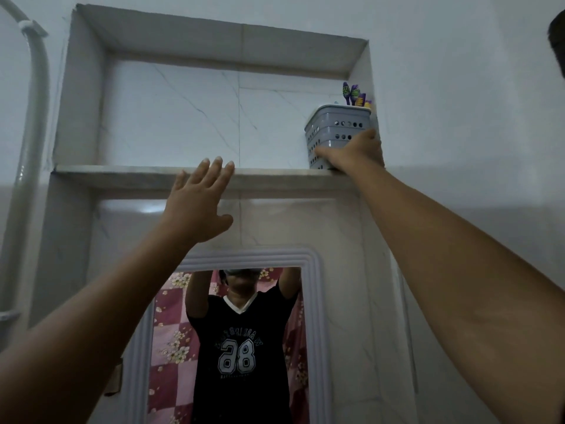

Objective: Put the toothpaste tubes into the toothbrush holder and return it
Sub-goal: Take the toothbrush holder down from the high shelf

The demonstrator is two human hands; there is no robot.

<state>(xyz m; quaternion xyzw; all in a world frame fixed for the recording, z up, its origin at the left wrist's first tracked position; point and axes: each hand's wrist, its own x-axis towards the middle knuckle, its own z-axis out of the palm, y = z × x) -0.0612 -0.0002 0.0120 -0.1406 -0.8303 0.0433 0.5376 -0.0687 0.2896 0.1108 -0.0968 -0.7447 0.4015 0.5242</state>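
Two hands | right hand (354,153) apparently gripping toothbrush holder (333,133) | left hand (198,197) spread

Single view, head-worn wide-angle camera. Tilted upward and facing a tiled wall at close range; straight lines bow near the frame edges. Wall niche (195,117) fills the upper half, seen from below: its ceiling and the underside lip of the shelf (137,175) both visible. Both forearms enter from the lower corners and reach up and away from the lens. Mirror (232,347) at bottom centre faces the camera squarely and reflects the wearer's torso and raised arms. Pipe (33,117) at the left edge. No second view to compare
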